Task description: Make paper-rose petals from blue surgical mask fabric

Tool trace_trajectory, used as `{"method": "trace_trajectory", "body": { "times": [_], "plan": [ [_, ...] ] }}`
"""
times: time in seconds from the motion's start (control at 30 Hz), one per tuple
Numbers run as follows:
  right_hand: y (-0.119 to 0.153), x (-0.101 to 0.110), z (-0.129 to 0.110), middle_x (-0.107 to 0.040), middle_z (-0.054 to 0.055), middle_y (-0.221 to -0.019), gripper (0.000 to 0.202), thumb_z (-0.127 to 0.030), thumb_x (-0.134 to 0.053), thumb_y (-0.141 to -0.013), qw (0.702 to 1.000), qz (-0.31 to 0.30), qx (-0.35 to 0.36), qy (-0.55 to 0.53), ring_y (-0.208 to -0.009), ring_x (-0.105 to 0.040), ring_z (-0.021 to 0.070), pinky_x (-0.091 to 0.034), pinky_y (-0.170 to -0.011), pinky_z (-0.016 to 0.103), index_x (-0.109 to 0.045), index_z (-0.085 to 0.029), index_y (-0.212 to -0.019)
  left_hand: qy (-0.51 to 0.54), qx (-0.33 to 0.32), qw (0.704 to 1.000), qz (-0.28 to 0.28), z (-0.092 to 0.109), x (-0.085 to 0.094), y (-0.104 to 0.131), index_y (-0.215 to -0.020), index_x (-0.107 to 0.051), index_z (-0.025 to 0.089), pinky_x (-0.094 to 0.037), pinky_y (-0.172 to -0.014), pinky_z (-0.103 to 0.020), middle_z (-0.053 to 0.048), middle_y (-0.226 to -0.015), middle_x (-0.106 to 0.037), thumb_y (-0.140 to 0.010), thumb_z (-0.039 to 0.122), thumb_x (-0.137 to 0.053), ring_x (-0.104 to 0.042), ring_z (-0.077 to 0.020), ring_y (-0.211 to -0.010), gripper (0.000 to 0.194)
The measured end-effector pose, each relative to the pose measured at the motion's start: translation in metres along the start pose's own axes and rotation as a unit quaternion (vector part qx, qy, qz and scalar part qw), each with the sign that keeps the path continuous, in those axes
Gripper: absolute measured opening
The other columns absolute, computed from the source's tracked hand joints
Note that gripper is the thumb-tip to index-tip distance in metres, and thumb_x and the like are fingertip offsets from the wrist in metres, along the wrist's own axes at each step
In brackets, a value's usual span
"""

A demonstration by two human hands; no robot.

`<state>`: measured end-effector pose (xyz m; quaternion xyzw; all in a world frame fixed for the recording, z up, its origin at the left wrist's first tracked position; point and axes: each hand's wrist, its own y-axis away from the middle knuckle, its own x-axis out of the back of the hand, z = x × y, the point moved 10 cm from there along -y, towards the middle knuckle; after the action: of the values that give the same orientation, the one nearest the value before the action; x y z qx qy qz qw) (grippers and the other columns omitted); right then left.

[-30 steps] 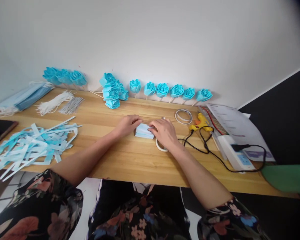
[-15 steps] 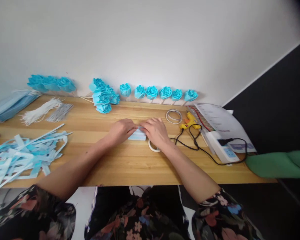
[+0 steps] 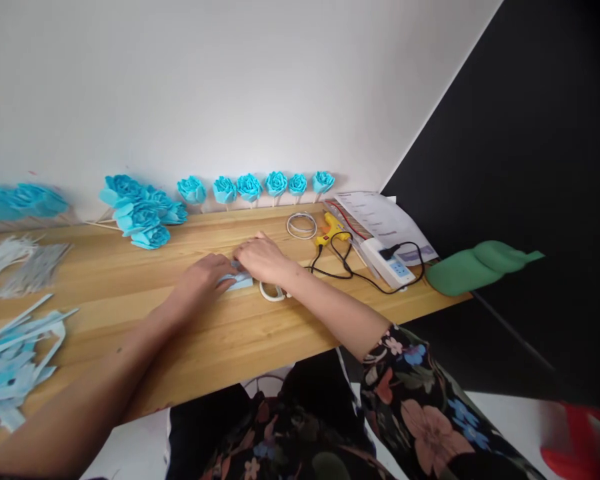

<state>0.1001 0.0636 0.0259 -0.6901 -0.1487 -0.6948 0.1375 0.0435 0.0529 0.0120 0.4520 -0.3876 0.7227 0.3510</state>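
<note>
A small pleated piece of pale blue face-mask fabric (image 3: 241,283) lies on the wooden table, partly covered by both hands. My left hand (image 3: 206,279) is closed at its left side, thumb along the near part and fingers at the far edge. Closed over its far right end is my right hand (image 3: 261,257), whose fingertips meet the left ones; the exact grip is hidden. Just right of the fabric, partly under my right wrist, a white ring (image 3: 269,294) lies flat.
Blue fabric flowers (image 3: 249,188) on sticks line the wall. To the right are a yellow glue gun (image 3: 333,230), a coiled wire (image 3: 301,226), a corded power strip (image 3: 389,263), papers (image 3: 385,217) and a green object (image 3: 473,268). Blue strips (image 3: 17,367) and white cords (image 3: 7,259) lie left.
My view has turned to the right, so the table's things sit further left. Both hands stay at the fabric; my left hand now covers more of its left side.
</note>
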Motion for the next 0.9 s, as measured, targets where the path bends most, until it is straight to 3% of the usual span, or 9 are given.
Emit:
{"method": "trace_trajectory", "body": {
  "times": [0.2, 0.27, 0.37, 0.47, 0.57, 0.7, 0.9],
  "plan": [
    [-0.018, -0.01, 0.001, -0.073, 0.01, -0.105, 0.024, -0.035, -0.06, -0.081, 0.991, -0.128, 0.01, -0.029, -0.094, -0.067, 0.0264, -0.04, -0.074, 0.035, -0.072, -0.02, -0.094, 0.021, -0.034, 0.999, 0.023, 0.001, 0.003, -0.002, -0.091, -0.07, 0.019, -0.046, -0.08, -0.034, -0.008, -0.094, -0.068, -0.092, 0.029, -0.045, -0.06, -0.0204, -0.088, 0.027],
    [-0.02, -0.009, -0.001, -0.074, 0.011, -0.103, 0.022, -0.034, -0.06, -0.079, 0.992, -0.12, 0.011, -0.026, -0.094, -0.067, 0.027, -0.041, -0.073, 0.035, -0.071, -0.019, -0.091, 0.043, -0.016, 0.998, 0.049, -0.003, 0.01, -0.002, -0.085, -0.069, 0.018, -0.046, -0.078, -0.032, -0.007, -0.089, -0.067, -0.091, 0.028, -0.046, -0.06, -0.0191, -0.084, 0.026],
    [-0.015, -0.002, -0.005, -0.074, 0.011, -0.098, 0.019, -0.026, -0.06, -0.075, 0.997, -0.076, 0.018, -0.025, -0.093, -0.067, 0.0271, -0.04, -0.076, 0.035, -0.07, -0.019, -0.089, 0.075, 0.072, 0.986, 0.13, -0.021, 0.029, 0.002, -0.081, -0.065, 0.016, -0.046, -0.071, -0.029, -0.007, -0.082, -0.064, -0.09, 0.029, -0.047, -0.057, -0.0165, -0.075, 0.024],
    [-0.006, 0.002, -0.006, -0.074, 0.011, -0.096, 0.019, -0.024, -0.057, -0.075, 0.998, -0.045, 0.014, -0.029, -0.088, -0.067, 0.0264, -0.04, -0.07, 0.032, -0.068, -0.018, -0.089, 0.143, 0.165, 0.957, 0.191, -0.045, 0.038, 0.01, -0.095, -0.064, 0.015, -0.047, -0.069, -0.029, -0.008, -0.09, -0.065, -0.089, 0.038, -0.048, -0.059, -0.0169, -0.076, 0.029],
    [0.002, 0.005, -0.004, -0.073, 0.01, -0.094, 0.021, -0.025, -0.054, -0.078, 0.999, -0.028, 0.012, -0.043, -0.083, -0.066, 0.0247, -0.037, -0.062, 0.03, -0.066, -0.018, -0.093, 0.238, 0.192, 0.938, 0.161, -0.053, 0.025, 0.01, -0.121, -0.055, 0.015, -0.049, -0.073, -0.031, -0.01, -0.103, -0.067, -0.091, 0.047, -0.043, -0.062, -0.0193, -0.086, 0.046],
    [0.008, 0.004, -0.002, -0.073, 0.009, -0.099, 0.024, -0.022, -0.053, -0.08, 0.998, -0.027, 0.006, -0.062, -0.085, -0.065, 0.0233, -0.037, -0.062, 0.029, -0.064, -0.018, -0.1, 0.269, 0.158, 0.946, 0.087, -0.039, 0.008, 0.005, -0.131, -0.047, 0.017, -0.048, -0.074, -0.03, -0.009, -0.103, -0.069, -0.091, 0.05, -0.043, -0.063, -0.019, -0.085, 0.052],
    [0.011, 0.003, -0.003, -0.072, 0.01, -0.105, 0.034, -0.024, -0.054, -0.082, 0.997, -0.017, 0.002, -0.076, -0.089, -0.066, 0.0252, -0.041, -0.07, 0.031, -0.058, -0.017, -0.115, 0.239, 0.153, 0.957, 0.065, -0.037, -0.001, 0.003, -0.135, -0.044, 0.017, -0.043, -0.059, -0.024, -0.007, -0.101, -0.07, -0.078, 0.025, -0.056, -0.054, -0.0112, -0.062, 0.059]
  ]
}}
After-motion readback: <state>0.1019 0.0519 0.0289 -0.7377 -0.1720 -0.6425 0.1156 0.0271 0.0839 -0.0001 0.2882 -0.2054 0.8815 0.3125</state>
